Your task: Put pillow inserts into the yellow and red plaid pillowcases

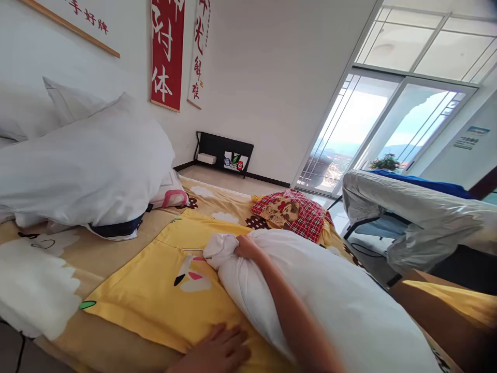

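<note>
While the right hand [247, 247] clenches the bunched end of a white pillow [334, 290] bulging to its right, the yellow pillowcase [151, 285] under the loosely spread left hand [219, 349] seems laid flat but not yet filled

On the bed [151, 228], stacked pillows [89, 166] are placed at the left end. A cloth [143, 295] is spread across the middle toward the near edge, with the left hand [221, 349] rested on it. Along the right edge a single pillow [330, 285] is laid, partly over the cloth, its inner end gripped by the right hand [246, 247]. Behind it, near the far right corner, a bundle [306, 212] is set. Beyond the far edge, a shelf [221, 143] is stood against the wall [264, 93].
</note>
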Motion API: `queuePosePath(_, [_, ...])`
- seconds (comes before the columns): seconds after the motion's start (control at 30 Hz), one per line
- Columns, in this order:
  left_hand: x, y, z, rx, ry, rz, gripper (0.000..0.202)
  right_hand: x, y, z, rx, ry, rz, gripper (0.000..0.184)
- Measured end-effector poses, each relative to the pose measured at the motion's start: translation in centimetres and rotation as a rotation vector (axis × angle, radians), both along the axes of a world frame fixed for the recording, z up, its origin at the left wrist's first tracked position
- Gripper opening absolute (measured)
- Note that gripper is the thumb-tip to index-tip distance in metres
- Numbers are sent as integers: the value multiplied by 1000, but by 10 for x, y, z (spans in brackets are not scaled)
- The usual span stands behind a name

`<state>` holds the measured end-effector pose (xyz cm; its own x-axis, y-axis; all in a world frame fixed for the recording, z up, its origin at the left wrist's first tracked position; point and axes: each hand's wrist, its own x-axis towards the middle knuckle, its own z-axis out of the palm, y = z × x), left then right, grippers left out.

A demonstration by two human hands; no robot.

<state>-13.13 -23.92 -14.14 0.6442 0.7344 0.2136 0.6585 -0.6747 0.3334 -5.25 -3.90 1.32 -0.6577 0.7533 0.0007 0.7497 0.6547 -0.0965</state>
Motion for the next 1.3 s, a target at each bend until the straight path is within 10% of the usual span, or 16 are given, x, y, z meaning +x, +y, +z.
queuePosePath(0.1, [-37, -2, 21, 8, -214, 218, 34, -15, 5, -24, 3, -77, 81, 21])
queuePosePath(0.27, [-103, 66, 64, 72, -253, 894, 30, -2, 16, 2, 56, -87, 120, 22])
queuePosePath(0.4, [-124, 148, 69, -22, 40, 804, 26, 7, 17, 26, 80, -44, 155, 27])
queuePosePath(0.53, [-128, 191, 49, -86, 128, 646, 39, 1, 13, 14, 57, -26, 201, 25])
queuePosePath(0.8, [-138, 205, 12, 10, 135, 595, 21, -7, 37, -27, 0, -110, 230, 34])
queuePosePath(1.3, [-133, 218, 14, 22, -48, 860, 24, -59, 6, -43, -87, -346, 426, 32])
